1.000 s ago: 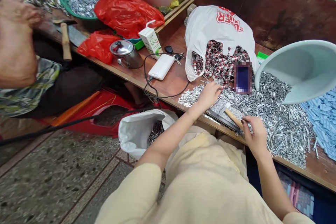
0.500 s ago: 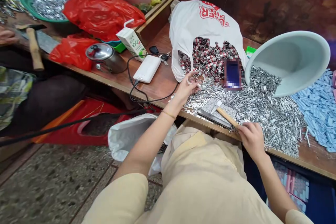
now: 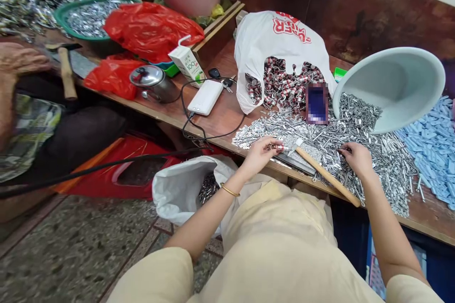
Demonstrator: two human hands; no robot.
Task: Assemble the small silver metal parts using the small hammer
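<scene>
Red and silver, the fitting (image 3: 279, 147) is in the left hand (image 3: 267, 147), at the left end of the grey plate (image 3: 311, 152) and close to the hammer's head. Grip: fingertips closed on one end, the other end free. Whether the fitting touches the plate cannot be told.

The right hand (image 3: 346, 149) is at the pins (image 3: 387, 165), fingers curled and tips nearly together. Whether a pin sits between them cannot be told.

Findings:

1. Hammer (image 3: 327, 177): head on the plate, handle slanting to the front edge of the table (image 3: 229, 111) and seemingly jutting past it. A brush from the right forearm or the body could tip it off.

2. Fitting: held by the tips alone. A loose pinch or a knock against the hammer could drop it among the pins or over the edge, where the sack (image 3: 167, 194) gapes below.

3. Pins: heaped close to the front edge with no visible lip. A sweep of the right wrist could spill some.

4. Basin (image 3: 401, 80): tipped on its side, pins at its mouth. A bump could roll it and spread the pile.

5. Phone (image 3: 317, 104): propped against the bag (image 3: 284, 33). A tug on the bag could topple it.
</scene>
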